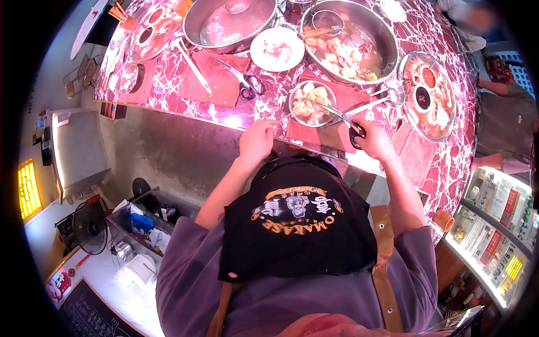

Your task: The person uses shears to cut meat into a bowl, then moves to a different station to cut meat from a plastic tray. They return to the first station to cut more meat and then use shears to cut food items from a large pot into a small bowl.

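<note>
My right hand grips a pair of scissors by the black handles. Its blades reach over the rim of a small metal bowl and touch the pale, chunky food pieces in it. At the table's front edge, left of that bowl, my left hand is closed in a loose fist, with nothing visible in it. A second pair of scissors lies on a reddish-brown mat, apart from both hands.
Behind the bowl stand a large pot of cooked food, another pot and a white plate. A ladle lies to the right, beside a round platter. Another ladle is at the left. A person stands at the right.
</note>
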Demonstrator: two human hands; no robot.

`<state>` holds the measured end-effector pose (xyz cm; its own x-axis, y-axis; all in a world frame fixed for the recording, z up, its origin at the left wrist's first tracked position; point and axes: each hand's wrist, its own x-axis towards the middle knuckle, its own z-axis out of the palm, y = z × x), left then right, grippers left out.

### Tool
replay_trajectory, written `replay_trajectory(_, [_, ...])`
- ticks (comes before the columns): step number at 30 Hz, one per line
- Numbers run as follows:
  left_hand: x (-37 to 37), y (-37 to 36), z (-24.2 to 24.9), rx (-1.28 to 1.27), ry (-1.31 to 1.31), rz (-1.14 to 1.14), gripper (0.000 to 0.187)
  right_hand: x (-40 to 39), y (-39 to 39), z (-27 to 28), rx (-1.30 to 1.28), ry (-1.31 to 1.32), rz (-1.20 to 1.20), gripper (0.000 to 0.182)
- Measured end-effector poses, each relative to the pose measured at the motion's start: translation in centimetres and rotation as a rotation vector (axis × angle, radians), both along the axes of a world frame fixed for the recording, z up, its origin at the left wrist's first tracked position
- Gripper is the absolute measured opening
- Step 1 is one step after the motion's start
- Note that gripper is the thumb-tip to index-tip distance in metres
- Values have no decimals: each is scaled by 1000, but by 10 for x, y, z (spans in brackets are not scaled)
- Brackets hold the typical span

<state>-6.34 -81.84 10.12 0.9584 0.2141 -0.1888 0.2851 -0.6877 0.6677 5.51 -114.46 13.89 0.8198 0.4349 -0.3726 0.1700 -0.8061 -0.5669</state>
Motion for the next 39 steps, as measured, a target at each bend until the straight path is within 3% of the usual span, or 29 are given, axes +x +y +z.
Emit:
replay_trajectory(7, [22,-20,-18,-112,-108,56,24,13,-12,36,-114,50,128,46])
replay_trajectory(10, [28,-23,-20,-42,-115,34,24,3,-14,74,-103,-147,175,50])
replay_trajectory(13, [33,-24,-17,-18,-112,-3,25,2,-8,53,-106,-318,286,52])
replay_trajectory(15, [39,-24,4,72,-66,-68,24,7,-3,10,-68,-480,326,51])
replay_trajectory(18, [29,-9,27,172,-49,-152,23,15,-8,-8,-100,-436,315,50])
replay_trajectory(20, [39,6,40,182,-83,-178,23,15,-16,9,-77,-330,277,55])
replay_trajectory(22, [52,13,53,54,49,-63,25,23,-27,36,-8,-163,215,55])
replay_trajectory(23, [64,14,50,56,47,-61,25,30,-34,47,29,-47,183,55])
replay_trajectory(25, [108,19,39,-44,-259,47,25,48,-37,73,111,36,104,54])
replay_trajectory(27, [161,17,48,-122,-101,194,30,70,-41,83,120,35,15,55])
replay_trajectory(29, [221,20,31,-13,-414,198,33,95,-46,75,144,-40,26,53])
replay_trajectory(31, [286,17,28,-114,-567,227,42,118,-47,64,160,-113,61,53])
replay_trajectory(33, [342,6,36,-36,-686,239,51,142,-41,49,177,-65,-7,53])
replay_trajectory(36, [398,-1,37,-51,-508,180,55,182,-28,32,109,-216,18,49])
replay_trajectory(39, [434,-1,23,-151,-469,114,52,206,-17,48,119,-158,11,48])
